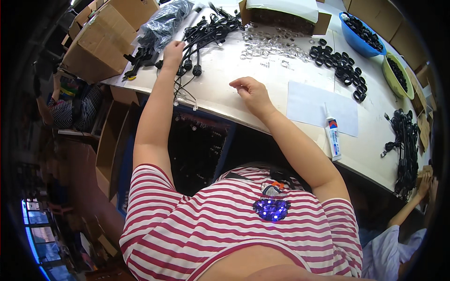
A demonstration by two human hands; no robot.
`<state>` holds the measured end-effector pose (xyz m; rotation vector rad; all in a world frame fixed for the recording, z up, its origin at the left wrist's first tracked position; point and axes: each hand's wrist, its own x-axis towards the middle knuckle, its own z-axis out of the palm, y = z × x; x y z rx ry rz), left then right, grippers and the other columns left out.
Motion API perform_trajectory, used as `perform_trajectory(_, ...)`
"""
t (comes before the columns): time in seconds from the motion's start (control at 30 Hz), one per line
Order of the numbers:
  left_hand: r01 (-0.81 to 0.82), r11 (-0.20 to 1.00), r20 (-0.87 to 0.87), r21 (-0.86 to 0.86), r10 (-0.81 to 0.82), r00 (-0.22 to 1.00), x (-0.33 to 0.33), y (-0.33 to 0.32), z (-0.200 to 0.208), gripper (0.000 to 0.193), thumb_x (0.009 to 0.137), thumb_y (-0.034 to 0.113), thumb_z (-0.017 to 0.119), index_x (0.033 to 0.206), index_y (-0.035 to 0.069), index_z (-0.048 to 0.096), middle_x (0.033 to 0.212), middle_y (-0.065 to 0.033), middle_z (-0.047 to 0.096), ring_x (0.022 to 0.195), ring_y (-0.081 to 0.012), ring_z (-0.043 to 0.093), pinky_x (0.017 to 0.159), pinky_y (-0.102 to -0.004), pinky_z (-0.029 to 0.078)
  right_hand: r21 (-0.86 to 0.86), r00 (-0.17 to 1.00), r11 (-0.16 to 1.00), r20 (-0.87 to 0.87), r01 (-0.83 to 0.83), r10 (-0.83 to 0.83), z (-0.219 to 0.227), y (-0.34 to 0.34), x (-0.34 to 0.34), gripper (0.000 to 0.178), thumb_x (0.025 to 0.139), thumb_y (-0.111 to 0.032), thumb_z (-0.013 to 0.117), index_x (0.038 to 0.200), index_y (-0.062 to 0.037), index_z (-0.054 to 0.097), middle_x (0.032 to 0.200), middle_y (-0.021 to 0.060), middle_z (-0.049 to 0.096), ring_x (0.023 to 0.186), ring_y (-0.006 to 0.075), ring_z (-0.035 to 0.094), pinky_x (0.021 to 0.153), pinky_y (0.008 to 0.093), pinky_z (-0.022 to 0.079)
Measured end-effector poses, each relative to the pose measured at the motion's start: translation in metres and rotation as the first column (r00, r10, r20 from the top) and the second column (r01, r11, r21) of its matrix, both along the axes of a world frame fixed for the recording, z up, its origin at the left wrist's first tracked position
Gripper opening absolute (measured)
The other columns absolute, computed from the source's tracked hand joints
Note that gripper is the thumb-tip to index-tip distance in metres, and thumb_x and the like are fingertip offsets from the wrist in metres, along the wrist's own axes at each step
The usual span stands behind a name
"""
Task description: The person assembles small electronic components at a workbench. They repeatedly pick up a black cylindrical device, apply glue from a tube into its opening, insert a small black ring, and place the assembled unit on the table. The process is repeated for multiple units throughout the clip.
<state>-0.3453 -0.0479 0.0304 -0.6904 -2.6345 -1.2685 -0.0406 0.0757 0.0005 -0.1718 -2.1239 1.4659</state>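
Note:
At the far left of the table, my left hand (173, 54) is closed at the edge of a pile of black cables (213, 29). It seems to grip a black cable, though the fingers hide most of it. Black cable ends (197, 70) lie just right of that hand, and thin wires with clear tips hang over the table's front edge. My right hand (253, 95) hovers by the front edge, fingers loosely bent and apart, nothing visible in them. To its right are a white sheet (300, 100) and a glue tube (333, 138) with a pointed nozzle.
Clear rings (274, 46) and black rings (344, 65) lie scattered beyond. A blue basin (349, 35) and a green basin (389, 75) hold black parts. Bundled black cables (407, 150) lie at right, near another person's hands (424, 182). Cardboard boxes (101, 44) stand left.

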Motion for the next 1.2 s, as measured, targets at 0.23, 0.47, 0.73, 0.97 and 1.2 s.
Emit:
perform_trajectory(0.23,0.103,0.719,0.213,0.688,-0.335,0.918,0.048,-0.012,0.042,0.012,0.086,0.017,0.055,0.087,0.005,0.058,0.068,0.0033,0.049,0.057,-0.0040,0.046,0.048,-0.0181,0.040,0.059,1.000,0.998,0.014,-0.006,0.005,-0.001,0.005,0.000,0.017,0.078,0.000,0.051,0.088,-0.0033,0.065,0.088,0.0128,0.062,0.079,0.0237,0.060,0.072,0.0298,0.047)
perform_trajectory(0.47,0.378,0.684,0.067,0.624,-0.529,0.846,0.071,-0.074,0.072,0.016,0.088,0.014,0.054,0.095,0.001,0.059,0.076,0.0008,0.055,0.068,-0.0057,0.051,0.062,-0.0193,0.042,-0.194,0.989,0.977,-0.099,0.089,-0.110,0.002,0.013,-0.005,0.018,0.083,-0.006,0.052,0.097,-0.0026,0.062,0.084,0.0088,0.062,0.074,0.0156,0.058,0.069,0.0253,0.046)
perform_trajectory(0.73,0.665,0.747,0.024,-0.002,-0.665,0.747,0.134,-0.109,0.120,0.014,0.081,0.007,0.060,0.092,-0.002,0.061,0.082,-0.0003,0.058,0.078,-0.0075,0.051,0.072,-0.0205,0.040,-0.650,0.904,0.759,-0.344,-0.036,-0.252,0.069,0.043,0.053,0.033,0.090,-0.026,0.048,0.117,-0.0054,0.052,0.104,0.0047,0.057,0.086,0.0115,0.053,0.074,0.0237,0.042)
perform_trajectory(0.97,0.741,0.524,-0.124,-0.421,-0.842,0.525,0.204,-0.084,0.137,0.014,0.076,0.006,0.063,0.088,0.000,0.062,0.083,-0.0067,0.058,0.083,-0.0169,0.054,0.073,-0.0271,0.043,0.395,0.997,0.917,0.072,-0.056,0.030,0.105,-0.011,0.128,0.044,0.075,-0.033,0.066,0.109,-0.0057,0.059,0.097,0.0138,0.061,0.088,0.0222,0.059,0.076,0.0288,0.045)
perform_trajectory(1.2,0.585,0.563,-0.535,0.584,-0.274,0.799,0.237,-0.065,0.074,0.019,0.089,0.016,0.052,0.092,-0.002,0.056,0.091,-0.0084,0.056,0.087,-0.0156,0.052,0.082,-0.0273,0.040,-0.261,0.983,0.963,0.180,0.066,-0.019,0.049,-0.023,0.145,0.020,0.083,-0.021,0.058,0.078,-0.0010,0.061,0.060,-0.0026,0.050,0.052,0.0043,0.042,0.047,0.0201,0.031)
